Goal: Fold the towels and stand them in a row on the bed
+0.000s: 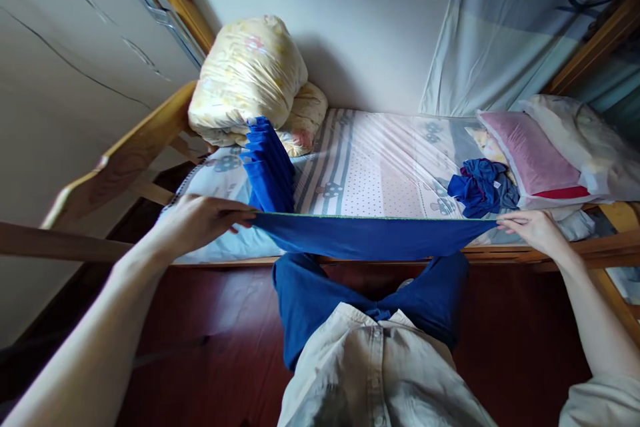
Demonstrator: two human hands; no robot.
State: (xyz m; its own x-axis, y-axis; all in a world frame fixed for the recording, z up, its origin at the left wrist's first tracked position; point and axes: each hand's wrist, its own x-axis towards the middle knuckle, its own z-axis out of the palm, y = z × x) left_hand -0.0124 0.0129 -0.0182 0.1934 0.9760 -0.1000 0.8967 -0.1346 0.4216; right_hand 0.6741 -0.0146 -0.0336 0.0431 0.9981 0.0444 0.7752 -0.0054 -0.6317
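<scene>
No words, labels, brands or numbers could be read anywhere. The bed sheet (380, 173) carried only printed stripes, dots and small cartoon figures, and the rolled quilt (247, 77) showed a faint pattern without lettering.

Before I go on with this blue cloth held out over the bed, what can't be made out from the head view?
- Blue cloth: seen edge-on, its shape unreadable; lower part merges with the blue trousers.
- Left hand and right hand: fingertips curl under the cloth edge, so the grip is hidden.
- Crumpled blue clothes: too bunched to identify.
- Pleated blue item: base hidden behind the cloth.
</scene>
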